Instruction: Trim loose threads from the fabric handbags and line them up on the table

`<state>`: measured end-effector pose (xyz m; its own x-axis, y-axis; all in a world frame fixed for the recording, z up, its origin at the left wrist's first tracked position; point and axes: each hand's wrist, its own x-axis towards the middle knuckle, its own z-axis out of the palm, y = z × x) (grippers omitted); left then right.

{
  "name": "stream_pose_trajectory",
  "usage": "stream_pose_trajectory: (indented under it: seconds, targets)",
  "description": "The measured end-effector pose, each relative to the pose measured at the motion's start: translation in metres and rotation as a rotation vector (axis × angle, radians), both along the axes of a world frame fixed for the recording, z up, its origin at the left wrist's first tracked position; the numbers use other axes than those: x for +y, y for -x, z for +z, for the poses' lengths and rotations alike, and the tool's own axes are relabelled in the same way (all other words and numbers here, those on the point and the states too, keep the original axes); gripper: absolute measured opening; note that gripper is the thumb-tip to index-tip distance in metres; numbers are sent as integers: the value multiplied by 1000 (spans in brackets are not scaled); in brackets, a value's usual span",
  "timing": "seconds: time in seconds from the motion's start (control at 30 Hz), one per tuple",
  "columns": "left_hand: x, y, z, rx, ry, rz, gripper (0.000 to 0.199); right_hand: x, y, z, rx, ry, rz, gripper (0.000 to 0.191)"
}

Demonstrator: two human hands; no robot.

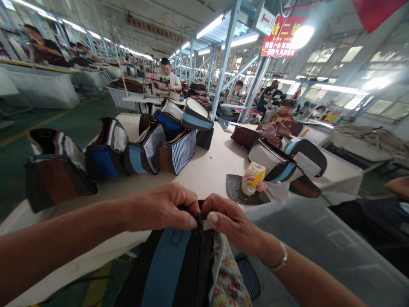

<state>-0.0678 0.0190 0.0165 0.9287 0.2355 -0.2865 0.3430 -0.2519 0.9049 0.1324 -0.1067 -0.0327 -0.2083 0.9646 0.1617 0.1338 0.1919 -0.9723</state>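
Factory floor's busy, with a long white table (211, 170) running ahead. Finished-looking bags (108, 149) line its left side, and there's open tabletop between them and a dark pad (247, 190) near the right edge. Just off the near edge, a black-and-blue bag (172, 268) shows floral lining (228, 277). Left hand (162, 207) and right hand (230, 221) nearly meet, fingers pressed together, pinching the bag's top edge.
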Motion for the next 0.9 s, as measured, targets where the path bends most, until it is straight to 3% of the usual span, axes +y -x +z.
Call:
stream_pose_trajectory:
  seconds: [0.1, 0.3, 0.57, 0.73, 0.9]
  targets:
    - [-2, -3, -1, 9, -18, 12, 24, 1, 3, 4, 26, 63, -33, 43]
    - [-2, -7, -5, 68, -19, 37, 16, 3, 4, -3, 111, 159, -39, 23]
    - [-2, -9, -4, 56, -5, 78, 25, 3, 9, -3, 27, 59, -101, 9]
    - [-4, -9, -4, 120, -89, 147, 18, 4, 9, -8, -5, 34, -122, 11]
    - [-7, -9, 1, 17, -297, 73, 15, 2, 10, -11, -70, -94, -181, 10]
